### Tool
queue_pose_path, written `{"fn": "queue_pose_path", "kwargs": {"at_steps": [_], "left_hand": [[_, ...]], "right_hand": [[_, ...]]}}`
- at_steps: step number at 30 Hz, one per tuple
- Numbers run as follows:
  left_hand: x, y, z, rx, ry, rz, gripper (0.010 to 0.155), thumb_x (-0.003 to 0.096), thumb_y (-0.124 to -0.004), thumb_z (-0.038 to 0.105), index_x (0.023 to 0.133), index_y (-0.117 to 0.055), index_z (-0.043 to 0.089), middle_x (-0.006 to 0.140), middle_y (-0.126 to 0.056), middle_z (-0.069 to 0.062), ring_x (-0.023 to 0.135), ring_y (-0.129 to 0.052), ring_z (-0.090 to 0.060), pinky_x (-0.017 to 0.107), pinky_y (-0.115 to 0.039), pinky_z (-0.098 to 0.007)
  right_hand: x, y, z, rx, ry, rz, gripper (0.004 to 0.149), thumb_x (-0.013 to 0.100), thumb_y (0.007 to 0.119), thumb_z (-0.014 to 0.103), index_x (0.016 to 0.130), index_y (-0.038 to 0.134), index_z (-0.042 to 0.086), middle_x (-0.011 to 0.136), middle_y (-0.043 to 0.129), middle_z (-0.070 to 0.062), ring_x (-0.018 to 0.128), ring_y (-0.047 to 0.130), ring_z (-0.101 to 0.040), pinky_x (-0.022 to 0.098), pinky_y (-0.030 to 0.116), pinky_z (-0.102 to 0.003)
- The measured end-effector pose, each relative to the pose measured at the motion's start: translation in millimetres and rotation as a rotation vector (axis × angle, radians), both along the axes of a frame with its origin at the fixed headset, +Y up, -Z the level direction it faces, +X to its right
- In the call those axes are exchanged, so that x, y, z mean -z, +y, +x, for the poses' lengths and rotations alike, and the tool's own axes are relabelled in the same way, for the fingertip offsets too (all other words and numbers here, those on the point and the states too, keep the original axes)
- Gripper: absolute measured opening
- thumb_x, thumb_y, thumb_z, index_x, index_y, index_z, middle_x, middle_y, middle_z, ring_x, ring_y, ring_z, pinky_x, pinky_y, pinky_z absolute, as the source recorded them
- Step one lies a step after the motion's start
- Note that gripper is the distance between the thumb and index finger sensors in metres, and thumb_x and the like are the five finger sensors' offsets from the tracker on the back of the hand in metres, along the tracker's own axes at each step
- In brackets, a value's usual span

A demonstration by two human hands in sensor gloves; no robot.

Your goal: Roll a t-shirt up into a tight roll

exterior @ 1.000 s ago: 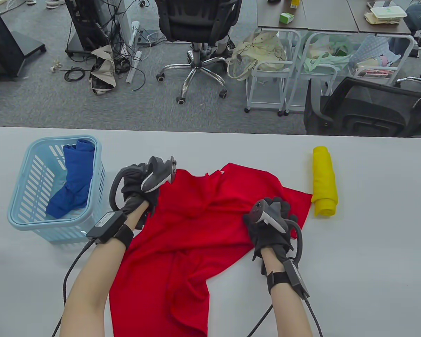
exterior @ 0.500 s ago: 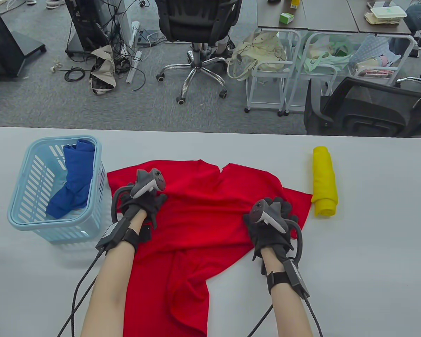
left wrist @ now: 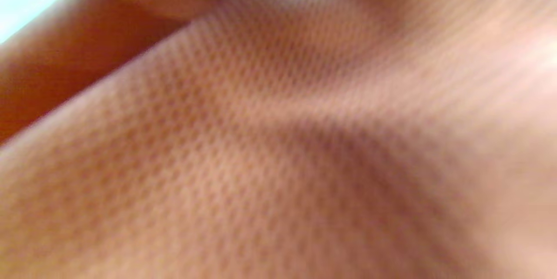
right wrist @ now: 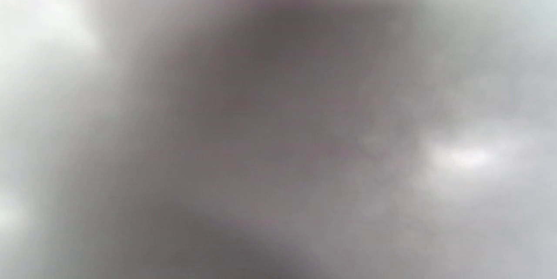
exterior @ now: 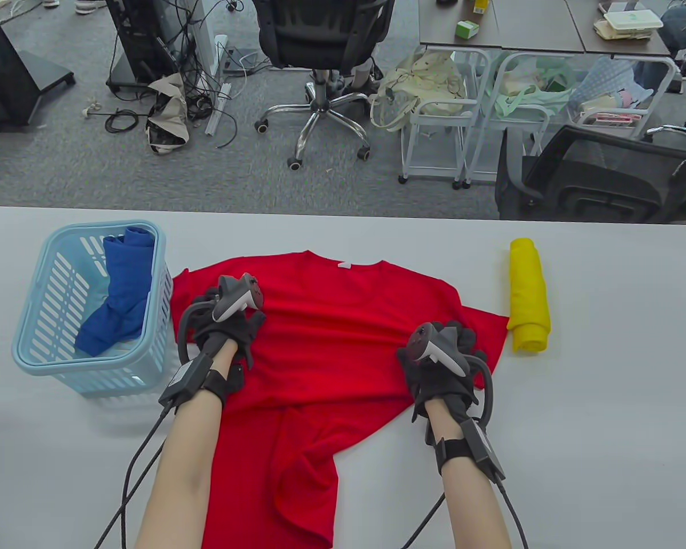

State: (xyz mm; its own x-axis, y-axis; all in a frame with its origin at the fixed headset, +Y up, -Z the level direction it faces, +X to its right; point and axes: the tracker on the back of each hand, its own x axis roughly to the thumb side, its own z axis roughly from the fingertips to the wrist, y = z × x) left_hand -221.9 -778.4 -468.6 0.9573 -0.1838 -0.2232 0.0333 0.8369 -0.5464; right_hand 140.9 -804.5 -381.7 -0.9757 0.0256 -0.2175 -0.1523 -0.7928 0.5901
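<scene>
Since half-second ago, red t-shirt (exterior: 331,343) collar spread flat, left sleeve touching blue basket (exterior: 28,354); left hand (exterior: 228,326), right hand (exterior: 440,366) press flat on t-shirt; bare table (exterior: 606,400) beyond yellow roll (exterior: 529,294).

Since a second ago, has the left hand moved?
Yes. The left hand has drawn down and left on the red t-shirt, nearer the blue basket and farther from the yellow roll.

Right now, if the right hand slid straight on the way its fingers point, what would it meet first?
The right hand rests on the red t-shirt, fingers pointing up-right in the table view. It would cross the right sleeve first, then likely reach the yellow roll.
</scene>
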Motion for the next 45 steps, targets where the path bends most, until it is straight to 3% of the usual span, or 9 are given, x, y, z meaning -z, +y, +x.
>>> {"fn": "queue_pose_path", "kwargs": {"at_steps": [6, 9, 12, 18, 25, 30, 37, 41, 45], "left_hand": [[-57, 34, 29, 0.065, -0.333, 0.195, 0.072, 0.048, -0.037, 0.064, 0.114, -0.029, 0.037, 0.126, -0.034, -0.008, 0.115, -0.047, -0.037, 0.081, -0.055, -0.055], [-77, 28, 32, 0.071, -0.385, 0.156, 0.074, 0.0462, -0.035, 0.066, 0.115, -0.033, 0.038, 0.126, -0.044, -0.008, 0.114, -0.055, -0.038, 0.079, -0.058, -0.057], [-74, 2, 23, -0.01, -0.294, 0.025, 0.076, 0.0436, -0.029, 0.066, 0.113, -0.022, 0.036, 0.124, -0.033, -0.013, 0.113, -0.048, -0.042, 0.079, -0.054, -0.06], [-56, -22, 7, -0.129, -0.217, -0.083, 0.077, 0.0397, -0.02, 0.067, 0.102, 0.013, 0.036, 0.113, 0.016, -0.013, 0.106, 0.003, -0.046, 0.075, -0.017, -0.069], [-58, -11, 15, -0.055, -0.23, -0.06, 0.077, 0.0406, -0.022, 0.066, 0.104, 0.007, 0.035, 0.117, 0.007, -0.011, 0.111, -0.006, -0.042, 0.079, -0.024, -0.066], [-80, 12, 7, -0.143, -0.238, -0.012, 0.077, 0.0434, -0.026, 0.066, 0.109, -0.002, 0.033, 0.12, -0.003, -0.013, 0.113, -0.018, -0.043, 0.081, -0.035, -0.065], [-90, -8, 6, -0.103, -0.268, -0.126, 0.079, 0.0421, -0.025, 0.069, 0.108, 0.002, 0.035, 0.118, 0.003, -0.013, 0.111, -0.009, -0.045, 0.08, -0.027, -0.067], [-81, -16, 9, -0.029, -0.28, -0.122, 0.08, 0.0396, -0.019, 0.07, 0.102, 0.014, 0.033, 0.114, 0.013, -0.014, 0.108, -0.002, -0.045, 0.079, -0.021, -0.066], [-68, -16, 14, -0.053, -0.247, -0.136, 0.079, 0.0403, -0.02, 0.07, 0.101, 0.015, 0.033, 0.113, 0.015, -0.014, 0.107, 0.0, -0.046, 0.078, -0.018, -0.066]], "right_hand": [[16, 2, 1, -0.037, -0.005, -0.029, 0.086, 0.051, 0.013, 0.065, 0.098, -0.031, 0.008, 0.1, -0.033, -0.025, 0.092, -0.026, -0.055, 0.063, 0.001, -0.072], [28, 3, 0, -0.05, 0.009, -0.05, 0.086, 0.05, 0.013, 0.065, 0.097, -0.032, 0.009, 0.1, -0.034, -0.025, 0.092, -0.027, -0.055, 0.064, 0.002, -0.071], [42, 4, 2, -0.04, 0.026, -0.068, 0.086, 0.05, 0.014, 0.065, 0.096, -0.033, 0.01, 0.099, -0.036, -0.024, 0.091, -0.029, -0.053, 0.064, 0.002, -0.071], [61, 4, 8, -0.02, 0.039, -0.066, 0.086, 0.05, 0.017, 0.066, 0.095, -0.033, 0.013, 0.099, -0.037, -0.02, 0.091, -0.032, -0.051, 0.064, -0.001, -0.07], [69, 6, 9, 0.007, -0.026, -0.003, 0.082, 0.053, 0.018, 0.064, 0.1, -0.029, 0.016, 0.103, -0.033, -0.017, 0.094, -0.029, -0.046, 0.066, -0.002, -0.066], [54, 43, -5, -0.109, 0.058, 0.114, 0.081, 0.062, 0.037, 0.058, 0.112, -0.007, 0.012, 0.11, -0.015, -0.024, 0.1, -0.01, -0.054, 0.068, 0.012, -0.067], [1, 51, -39, -0.165, 0.205, 0.191, 0.073, 0.06, 0.051, 0.061, 0.114, 0.049, 0.012, 0.114, 0.051, -0.025, 0.1, 0.064, -0.05, 0.066, 0.062, -0.059], [15, 38, -36, -0.249, 0.233, 0.159, 0.079, 0.058, 0.045, 0.062, 0.116, 0.029, 0.011, 0.116, 0.034, -0.028, 0.104, 0.047, -0.055, 0.071, 0.053, -0.061], [46, 29, -17, -0.102, 0.149, 0.059, 0.079, 0.058, 0.041, 0.06, 0.115, 0.008, 0.016, 0.116, 0.006, -0.023, 0.106, 0.014, -0.054, 0.074, 0.035, -0.062]]}}
